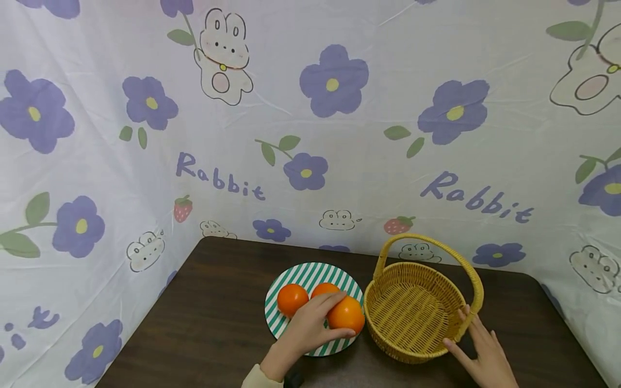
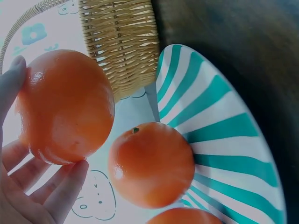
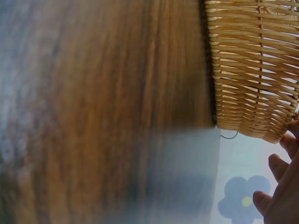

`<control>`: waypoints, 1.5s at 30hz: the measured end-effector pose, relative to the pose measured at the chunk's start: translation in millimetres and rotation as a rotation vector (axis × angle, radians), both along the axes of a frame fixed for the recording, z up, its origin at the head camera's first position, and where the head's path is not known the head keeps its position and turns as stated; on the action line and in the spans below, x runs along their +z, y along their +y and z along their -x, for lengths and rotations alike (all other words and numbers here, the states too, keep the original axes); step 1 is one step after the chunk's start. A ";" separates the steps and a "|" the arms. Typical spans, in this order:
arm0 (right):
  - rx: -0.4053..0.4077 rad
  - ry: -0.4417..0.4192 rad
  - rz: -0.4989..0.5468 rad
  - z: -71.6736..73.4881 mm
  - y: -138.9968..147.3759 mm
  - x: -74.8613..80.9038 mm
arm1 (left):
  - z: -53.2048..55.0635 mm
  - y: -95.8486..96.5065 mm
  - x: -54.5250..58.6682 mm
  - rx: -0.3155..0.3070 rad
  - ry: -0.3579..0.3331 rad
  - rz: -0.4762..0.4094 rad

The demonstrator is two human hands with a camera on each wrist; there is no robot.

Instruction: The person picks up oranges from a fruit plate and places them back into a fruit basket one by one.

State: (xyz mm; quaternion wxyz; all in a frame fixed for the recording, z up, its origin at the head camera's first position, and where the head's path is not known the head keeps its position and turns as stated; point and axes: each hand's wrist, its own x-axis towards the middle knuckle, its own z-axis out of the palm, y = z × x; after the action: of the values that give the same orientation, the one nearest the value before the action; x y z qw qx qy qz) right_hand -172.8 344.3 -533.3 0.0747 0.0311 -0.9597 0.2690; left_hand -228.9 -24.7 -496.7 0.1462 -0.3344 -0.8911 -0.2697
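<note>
My left hand grips a large orange between thumb and fingers, over the right side of a round plate with green and white stripes. In the left wrist view, the held orange is near the camera, with fingers under and around it. Two more oranges, one at the plate's left and one partly hidden behind my fingers, lie on the plate. My right hand touches the right rim of a woven basket near the handle's base, its fingers spread and fairly straight.
The basket stands right beside the plate, its tall arched handle upright and its inside showing only woven bottom. Both rest on a dark wooden table. A white cloth printed with rabbits and purple flowers hangs behind and to the sides.
</note>
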 end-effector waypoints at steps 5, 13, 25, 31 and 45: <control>-0.011 0.003 -0.009 2.3 -0.1 -1.5 | 7.5 7.8 2.2 0.003 -0.018 0.019; -0.012 -0.028 -0.004 5.6 1.3 -2.9 | 18.2 21.2 6.8 -0.035 -0.056 -0.011; -0.010 -0.090 0.031 7.0 2.5 -2.7 | 30.9 40.7 15.9 -0.051 -0.032 0.008; -0.021 -0.121 0.009 6.5 1.7 -1.5 | 36.2 50.7 16.3 -0.077 -0.053 -0.006; -0.023 -0.124 0.008 5.2 1.2 -0.6 | 46.2 71.7 16.7 -0.098 -0.079 0.010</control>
State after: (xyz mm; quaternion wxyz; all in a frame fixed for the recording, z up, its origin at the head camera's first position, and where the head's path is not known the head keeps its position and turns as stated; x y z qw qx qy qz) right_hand -178.0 345.5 -533.9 0.0182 0.0032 -0.9617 0.2734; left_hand -275.0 47.1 -480.0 0.0959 -0.3674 -0.8801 -0.2851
